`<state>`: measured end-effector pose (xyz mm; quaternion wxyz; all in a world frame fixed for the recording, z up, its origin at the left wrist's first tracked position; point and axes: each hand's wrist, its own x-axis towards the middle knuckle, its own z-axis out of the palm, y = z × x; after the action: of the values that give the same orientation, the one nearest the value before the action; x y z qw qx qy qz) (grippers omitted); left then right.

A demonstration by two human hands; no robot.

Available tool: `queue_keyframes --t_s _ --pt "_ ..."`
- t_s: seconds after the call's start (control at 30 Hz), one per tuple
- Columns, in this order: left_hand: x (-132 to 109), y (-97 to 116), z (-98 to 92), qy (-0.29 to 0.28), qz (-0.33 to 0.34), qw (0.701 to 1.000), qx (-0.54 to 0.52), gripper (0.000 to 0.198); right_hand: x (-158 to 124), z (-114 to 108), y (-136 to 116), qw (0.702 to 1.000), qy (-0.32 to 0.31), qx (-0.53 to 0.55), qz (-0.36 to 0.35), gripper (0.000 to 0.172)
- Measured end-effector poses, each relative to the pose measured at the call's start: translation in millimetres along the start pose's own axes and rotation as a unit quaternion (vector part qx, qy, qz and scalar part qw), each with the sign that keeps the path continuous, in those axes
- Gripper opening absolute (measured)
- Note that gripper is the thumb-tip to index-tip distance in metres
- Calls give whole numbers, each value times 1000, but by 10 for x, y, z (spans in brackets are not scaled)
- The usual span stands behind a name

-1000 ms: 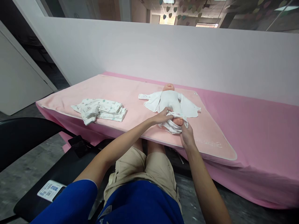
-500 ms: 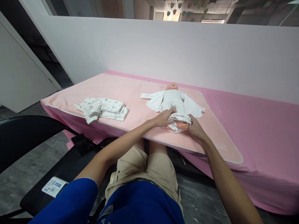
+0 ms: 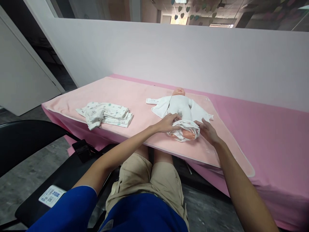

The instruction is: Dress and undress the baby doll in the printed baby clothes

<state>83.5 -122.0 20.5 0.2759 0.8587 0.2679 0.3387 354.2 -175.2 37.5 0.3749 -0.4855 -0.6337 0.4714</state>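
Note:
A baby doll [image 3: 179, 103] lies on its back on a pale pink towel [image 3: 135, 96], its white top spread open on both sides. Small white trousers [image 3: 187, 127] are bunched around the doll's legs and feet. My left hand [image 3: 167, 124] grips the left side of the bunched trousers with curled fingers. My right hand [image 3: 208, 131] holds the right side of the same bunch, fingers bent onto the cloth.
A folded patterned baby garment [image 3: 106, 114] lies on the towel to the left. The towel covers a pink table [image 3: 265, 129] backed by a white partition [image 3: 169, 51]. A black chair [image 3: 26, 141] stands at my left, near the table's front edge.
My right hand has moved from below the doll's feet up to the right side of the trousers. The bunched trousers have shifted up around the doll's legs. My left hand has stayed on them.

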Motion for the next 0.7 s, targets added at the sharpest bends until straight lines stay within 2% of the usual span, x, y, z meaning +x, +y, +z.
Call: queue_keyframes --t_s 0.07,0.13,0.23,0.4,0.47,0.53,0.63,0.7 --pt "11 20 -68 -27 -25 999 40 48 105 10 -40 999 11 16 36 68" --pt "21 39 -100 -49 -45 995 74 51 207 40 -84 998 32 1 47 64" --pt "38 46 -81 -69 -54 990 107 50 295 108 -198 994 54 -99 7 48" --pt "57 24 -25 -72 -71 989 108 45 316 246 -431 963 56 -262 -34 24" --pt "51 25 -48 -68 -84 992 58 48 360 275 -461 960 66 -270 -36 18" --pt "42 22 -89 -73 -97 992 -42 49 436 271 -437 966 76 -246 -21 19" --pt "38 -13 -126 -46 -126 966 -219 51 567 227 -333 980 91 -174 21 26" --pt "45 -63 -110 -5 -154 947 -281 53 630 193 -251 983 102 -143 45 31"
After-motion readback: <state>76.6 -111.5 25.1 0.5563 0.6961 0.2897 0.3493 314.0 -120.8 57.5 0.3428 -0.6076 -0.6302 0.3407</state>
